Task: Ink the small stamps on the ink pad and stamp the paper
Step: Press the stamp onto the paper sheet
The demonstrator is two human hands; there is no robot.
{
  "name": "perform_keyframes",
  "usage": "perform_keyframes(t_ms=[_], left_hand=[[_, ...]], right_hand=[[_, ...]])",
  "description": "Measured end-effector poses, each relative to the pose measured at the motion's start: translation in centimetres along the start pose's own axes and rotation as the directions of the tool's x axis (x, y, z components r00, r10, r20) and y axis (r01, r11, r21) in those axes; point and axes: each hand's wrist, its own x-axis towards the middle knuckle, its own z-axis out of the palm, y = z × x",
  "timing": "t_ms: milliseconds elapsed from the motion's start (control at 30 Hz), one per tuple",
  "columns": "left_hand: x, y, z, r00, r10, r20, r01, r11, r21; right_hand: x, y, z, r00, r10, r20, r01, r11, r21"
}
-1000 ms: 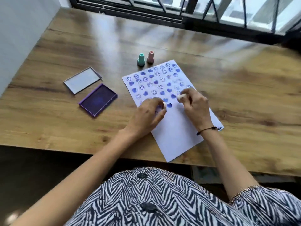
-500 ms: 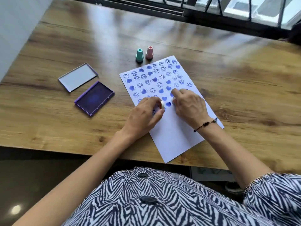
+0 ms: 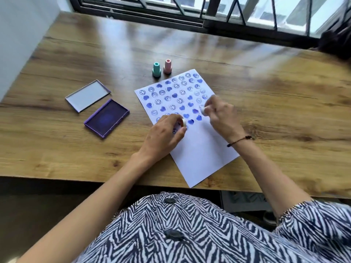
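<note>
Two small white stamps sit pinched in our fingers over the paper (image 3: 201, 158), one in our left hand (image 3: 163, 136), one in our right hand (image 3: 220, 115), the ink pad (image 3: 107, 118) lying left of that paper.

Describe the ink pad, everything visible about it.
The ink pad is a flat rectangular case, purple, plastic by the look of it, lying open on the wooden table left of the paper. Its inked surface is dark blue-violet, lighter in the middle, inside a raised purple rim. It sits skewed to the table edge. Its lid, pale inside with a purple edge, lies apart just beyond it. Neither hand touches it; both are over the paper.
</note>
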Motion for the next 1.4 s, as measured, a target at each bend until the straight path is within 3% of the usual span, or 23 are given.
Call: perform_keyframes(t_ms=[100, 267, 367, 533, 667, 833, 1167, 1267, 1333, 1400], left_hand=[[-0.1, 0.0, 0.0, 1.0, -0.029, 0.012, 0.029, 0.999, -0.021], [0.0, 0.0, -0.1, 0.999, -0.044, 0.011, 0.044, 0.998, -0.042], [0.1, 0.0, -0.4, 0.999, -0.03, -0.031, 0.028, 0.998, -0.064], [0.2, 0.7, -0.9, 0.987, -0.155, -0.053, 0.137, 0.958, -0.253], [0.4, 1.0, -1.3, 0.968, -0.251, -0.02, 0.228, 0.909, -0.35], [0.4, 1.3, -1.9, 0.967, -0.253, -0.023, 0.229, 0.909, -0.348], [-0.1, 0.8, -3.6, 0.951, -0.303, -0.065, 0.264, 0.901, -0.343], [-0.9, -0.8, -5.0, 0.94, -0.341, 0.0, 0.33, 0.908, -0.257], [-1.4, -2.5, -6.6, 0.917, -0.398, -0.014, 0.387, 0.901, -0.197], [-1.9, -3.8, -8.3, 0.892, -0.448, -0.058, 0.425, 0.876, -0.23]], right_hand=[[-0.7, 0.4, -0.7, 0.986, 0.153, -0.06, -0.127, 0.943, 0.307], [-2.1, -0.8, -0.7, 0.957, 0.278, 0.085, -0.268, 0.729, 0.63], [-2.9, -2.1, -0.4, 0.952, 0.228, 0.203, -0.302, 0.604, 0.738], [-3.8, -3.9, 0.2, 0.961, 0.108, 0.254, -0.271, 0.547, 0.792], [-3.9, -4.7, 0.5, 0.973, 0.101, 0.208, -0.228, 0.567, 0.791], [-3.9, -5.1, 1.1, 0.985, 0.091, 0.148, -0.174, 0.574, 0.8], [-3.8, -6.6, 2.9, 0.999, 0.033, 0.039, -0.051, 0.697, 0.715], [-3.9, -7.3, 4.2, 0.997, -0.018, 0.073, -0.027, 0.821, 0.57], [-3.8, -8.2, 5.3, 0.985, -0.15, 0.086, 0.107, 0.92, 0.378], [-3.5, -9.4, 6.2, 0.942, -0.303, 0.145, 0.273, 0.942, 0.196]])
